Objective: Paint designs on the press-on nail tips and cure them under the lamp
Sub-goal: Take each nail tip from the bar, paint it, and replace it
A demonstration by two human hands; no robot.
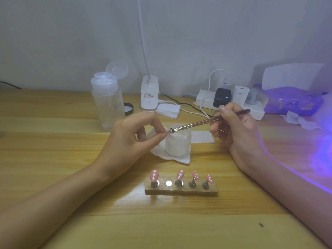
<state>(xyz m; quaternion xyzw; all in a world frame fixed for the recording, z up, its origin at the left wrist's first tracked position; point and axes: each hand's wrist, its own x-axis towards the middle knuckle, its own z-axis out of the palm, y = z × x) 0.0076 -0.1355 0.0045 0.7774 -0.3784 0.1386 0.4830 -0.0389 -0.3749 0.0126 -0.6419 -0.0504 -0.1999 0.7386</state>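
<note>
Fingers (pixel 154 140) of the left hand (pixel 133 135) are pinched tight on one small pink nail tip (pixel 168 131), held up behind the wooden stand (pixel 180 191). The right hand (pixel 235 128) has its fingers (pixel 215 129) curled round a slim brush (pixel 206 122), pen-style, bristles right at that tip! Both hands hover over the worktop (pixel 53 126), pale and wood-grained, which carries everything.

Far behind the stand and off to the right, a purple-lit packet (pixel 294 103) lies by the wall, and a violet glow washes over the boards on that side. Behind the stand to the left, a tall clear bottle (pixel 107 103), cap flipped open. Behind to the right, a white power strip (pixel 255 108) with plugs in it. Straight behind, a white lamp base (pixel 150 95) near the wall, with a stack of white pads (pixel 168 109) just beside it.

Closer in, just behind the stand and under the hands, a frosted jar (pixel 177 142) sits on a crumpled white tissue (pixel 179 159). Now the stand itself, nearest the person: four pink tips (pixel 180 175) dotted white, perched on little pegs, and a shiny metal disc (pixel 168 183) showing between the first and second from the left.
</note>
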